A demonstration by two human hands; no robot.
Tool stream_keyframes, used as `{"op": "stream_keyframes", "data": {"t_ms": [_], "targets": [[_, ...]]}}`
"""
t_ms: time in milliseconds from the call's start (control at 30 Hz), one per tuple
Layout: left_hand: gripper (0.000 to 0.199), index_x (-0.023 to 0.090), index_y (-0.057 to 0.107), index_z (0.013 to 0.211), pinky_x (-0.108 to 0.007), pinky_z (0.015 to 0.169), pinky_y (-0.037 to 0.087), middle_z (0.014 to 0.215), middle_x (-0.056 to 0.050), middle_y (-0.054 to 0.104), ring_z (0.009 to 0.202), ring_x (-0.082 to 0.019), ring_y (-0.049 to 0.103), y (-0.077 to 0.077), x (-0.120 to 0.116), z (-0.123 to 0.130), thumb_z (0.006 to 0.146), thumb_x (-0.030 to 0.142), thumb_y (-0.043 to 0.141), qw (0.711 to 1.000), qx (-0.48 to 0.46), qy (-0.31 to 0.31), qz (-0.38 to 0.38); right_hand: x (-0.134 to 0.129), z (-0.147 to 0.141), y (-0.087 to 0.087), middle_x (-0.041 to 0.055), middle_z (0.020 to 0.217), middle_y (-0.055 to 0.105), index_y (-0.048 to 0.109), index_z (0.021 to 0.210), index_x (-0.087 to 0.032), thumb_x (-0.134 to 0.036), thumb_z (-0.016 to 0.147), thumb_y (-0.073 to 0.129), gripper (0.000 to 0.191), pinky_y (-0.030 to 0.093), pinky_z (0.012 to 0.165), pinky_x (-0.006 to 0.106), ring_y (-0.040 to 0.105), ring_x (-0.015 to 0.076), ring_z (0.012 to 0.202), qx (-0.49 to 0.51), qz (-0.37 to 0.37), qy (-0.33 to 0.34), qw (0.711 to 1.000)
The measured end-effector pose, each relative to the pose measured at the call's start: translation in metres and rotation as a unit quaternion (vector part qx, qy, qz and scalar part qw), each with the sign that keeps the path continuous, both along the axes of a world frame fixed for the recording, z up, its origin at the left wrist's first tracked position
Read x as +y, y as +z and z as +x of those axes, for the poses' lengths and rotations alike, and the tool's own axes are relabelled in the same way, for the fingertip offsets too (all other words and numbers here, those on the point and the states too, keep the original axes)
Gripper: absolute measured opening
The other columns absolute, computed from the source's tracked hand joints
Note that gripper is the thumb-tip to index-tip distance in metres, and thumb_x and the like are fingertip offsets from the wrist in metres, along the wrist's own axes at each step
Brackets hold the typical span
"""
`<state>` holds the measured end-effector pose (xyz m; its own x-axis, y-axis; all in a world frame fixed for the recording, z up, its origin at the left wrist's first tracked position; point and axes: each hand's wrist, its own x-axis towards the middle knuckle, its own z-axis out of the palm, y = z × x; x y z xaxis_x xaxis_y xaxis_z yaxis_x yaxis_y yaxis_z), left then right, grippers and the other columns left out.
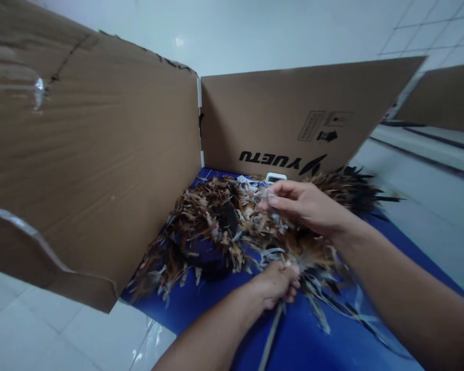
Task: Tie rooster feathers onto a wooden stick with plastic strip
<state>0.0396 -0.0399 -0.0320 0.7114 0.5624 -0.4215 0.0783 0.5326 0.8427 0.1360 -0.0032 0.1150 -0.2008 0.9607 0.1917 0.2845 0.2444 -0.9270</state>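
My left hand (276, 284) is closed around a thin pale stick (271, 337), whose lower part sticks out below the fist toward me. What lies inside the fist is hidden. Above it and to the right, my right hand (307, 206) pinches a small whitish feather (263, 197) between thumb and fingers, blurred at its edges. Under and around both hands spreads a heap of loose brown, black and whitish feathers (209, 216). Several pale and dark strips, perhaps feather quills or ties, lie just right of my left hand.
The feathers lie on a blue tabletop (212, 304). A tall cardboard panel (112, 139) stands along the left, and another printed cardboard panel (270, 113) closes off the back. A small white device (276, 178) rests by the back panel. More dark feathers (348, 188) are at the right.
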Motion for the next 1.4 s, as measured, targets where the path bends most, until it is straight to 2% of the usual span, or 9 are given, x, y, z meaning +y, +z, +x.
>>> {"op": "stream_keyframes", "data": {"t_ms": [100, 167, 300, 467, 633, 900, 1400], "targets": [[0.026, 0.017, 0.039, 0.071, -0.019, 0.040, 0.025, 0.058, 0.006, 0.041, 0.039, -0.003, 0.032, 0.001, -0.001, 0.000, 0.079, 0.040, 0.049, 1.000, -0.015, -0.006, 0.000, -0.031, 0.023, 0.011, 0.0018, 0.078, 0.065, 0.065, 0.089, -0.020, -0.040, 0.079, 0.059, 0.023, 0.044, 0.067, 0.026, 0.058, 0.0136, 0.070, -0.134, 0.012, 0.009, 0.991], [0.031, 0.018, 0.039, 0.072, -0.019, 0.040, 0.025, 0.059, 0.006, 0.042, 0.039, -0.004, 0.033, 0.001, -0.002, 0.000, 0.076, 0.045, 0.052, 1.000, -0.013, -0.004, 0.002, -0.047, 0.035, 0.010, 0.0036, 0.084, 0.064, 0.067, 0.090, -0.020, -0.039, 0.083, 0.054, 0.024, 0.043, 0.070, 0.027, 0.059, 0.0153, 0.075, -0.221, 0.002, 0.046, 0.974], [0.035, 0.018, 0.040, 0.077, -0.019, 0.041, 0.024, 0.060, 0.006, 0.043, 0.040, -0.003, 0.032, -0.001, -0.003, 0.001, 0.073, 0.049, 0.054, 1.000, -0.013, -0.003, 0.012, -0.063, 0.047, -0.014, 0.0065, 0.090, 0.063, 0.068, 0.092, -0.018, -0.034, 0.088, 0.045, 0.028, 0.043, 0.077, 0.029, 0.058, 0.0170, 0.085, -0.305, -0.029, 0.127, 0.944], [0.037, 0.018, 0.042, 0.083, -0.019, 0.042, 0.025, 0.061, 0.006, 0.043, 0.040, -0.003, 0.033, -0.003, -0.008, 0.002, 0.074, 0.052, 0.053, 0.999, 0.001, 0.001, 0.044, -0.067, 0.045, -0.046, 0.0063, 0.088, 0.061, 0.067, 0.091, -0.019, -0.024, 0.089, 0.041, 0.027, 0.041, 0.075, 0.027, 0.057, 0.0158, 0.083, -0.362, -0.008, 0.132, 0.923], [0.036, 0.018, 0.041, 0.081, -0.019, 0.041, 0.025, 0.061, 0.006, 0.041, 0.041, -0.003, 0.033, -0.001, -0.011, 0.001, 0.073, 0.050, 0.055, 0.998, -0.006, -0.013, 0.055, -0.064, 0.044, -0.056, 0.0047, 0.080, 0.059, 0.064, 0.078, -0.017, -0.022, 0.090, 0.040, 0.027, 0.039, 0.066, 0.024, 0.055, 0.0131, 0.072, -0.400, 0.020, 0.118, 0.909], [0.039, 0.017, 0.041, 0.079, -0.019, 0.040, 0.027, 0.060, 0.006, 0.042, 0.041, -0.003, 0.034, -0.004, -0.012, 0.001, 0.072, 0.053, 0.055, 0.996, 0.003, -0.035, 0.081, -0.060, 0.049, -0.059, 0.0047, 0.079, 0.061, 0.062, 0.077, -0.017, -0.019, 0.087, 0.042, 0.023, 0.039, 0.065, 0.023, 0.056, 0.0136, 0.072, -0.438, 0.011, 0.118, 0.891], [0.030, 0.017, 0.045, 0.084, -0.018, 0.041, 0.025, 0.059, 0.006, 0.040, 0.041, -0.003, 0.032, -0.003, -0.012, 0.001, 0.072, 0.042, 0.057, 0.997, -0.009, -0.042, 0.061, -0.058, 0.043, -0.051, 0.0031, 0.075, 0.063, 0.062, 0.073, -0.017, -0.017, 0.083, 0.046, 0.019, 0.038, 0.064, 0.022, 0.057, 0.0137, 0.070, -0.454, -0.015, 0.121, 0.883]]}}
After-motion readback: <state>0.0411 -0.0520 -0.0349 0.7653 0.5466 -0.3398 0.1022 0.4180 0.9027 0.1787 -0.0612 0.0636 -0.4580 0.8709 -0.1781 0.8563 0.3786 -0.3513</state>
